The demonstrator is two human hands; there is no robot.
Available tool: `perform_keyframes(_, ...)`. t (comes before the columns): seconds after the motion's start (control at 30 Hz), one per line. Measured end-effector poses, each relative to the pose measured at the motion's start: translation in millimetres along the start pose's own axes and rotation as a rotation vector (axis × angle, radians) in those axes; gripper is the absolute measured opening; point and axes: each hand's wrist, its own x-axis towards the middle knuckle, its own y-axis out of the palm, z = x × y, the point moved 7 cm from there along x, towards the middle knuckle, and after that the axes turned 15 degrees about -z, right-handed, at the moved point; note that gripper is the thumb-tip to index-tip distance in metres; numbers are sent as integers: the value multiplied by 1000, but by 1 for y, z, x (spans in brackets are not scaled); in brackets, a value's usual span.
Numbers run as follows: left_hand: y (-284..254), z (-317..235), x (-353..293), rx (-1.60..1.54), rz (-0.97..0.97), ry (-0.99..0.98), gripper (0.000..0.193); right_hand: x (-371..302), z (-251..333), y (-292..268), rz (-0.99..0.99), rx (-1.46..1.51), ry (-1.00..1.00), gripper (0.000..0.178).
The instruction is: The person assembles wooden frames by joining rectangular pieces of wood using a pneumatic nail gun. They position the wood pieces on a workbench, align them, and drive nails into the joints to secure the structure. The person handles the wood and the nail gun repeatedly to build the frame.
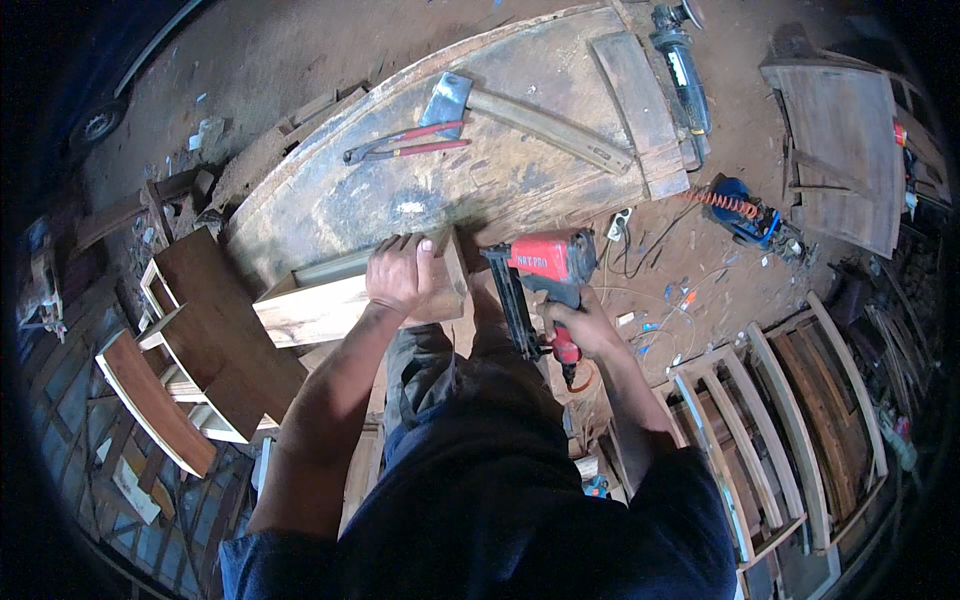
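My left hand (398, 275) grips the top edge of a pale wooden drawer-like box (320, 312), its fingers over the rim near the right end. The box leans against the near edge of a worn wooden worktable (330, 190), just above my legs. My right hand (583, 325) is wrapped round the handle of a red and black nail gun (550, 258). The gun's nose points left toward the box's end panel and looks a little apart from it. A hose fitting hangs below the gun's handle.
On the table lie an axe (540, 125), red-handled pincers (410, 140) and a wooden board (635, 95). An angle grinder (685, 85) rests at its right end. A blue compressor (740, 208) with a coiled orange hose stands beyond. Wooden carcasses (210, 310) stand left, slatted frames (790, 350) right.
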Motion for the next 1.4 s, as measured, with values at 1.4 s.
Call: perform_keyframes(1.4,-16,13,-8,-255,-162,-180,36,-79,64,90,-245,-982,-545,33)
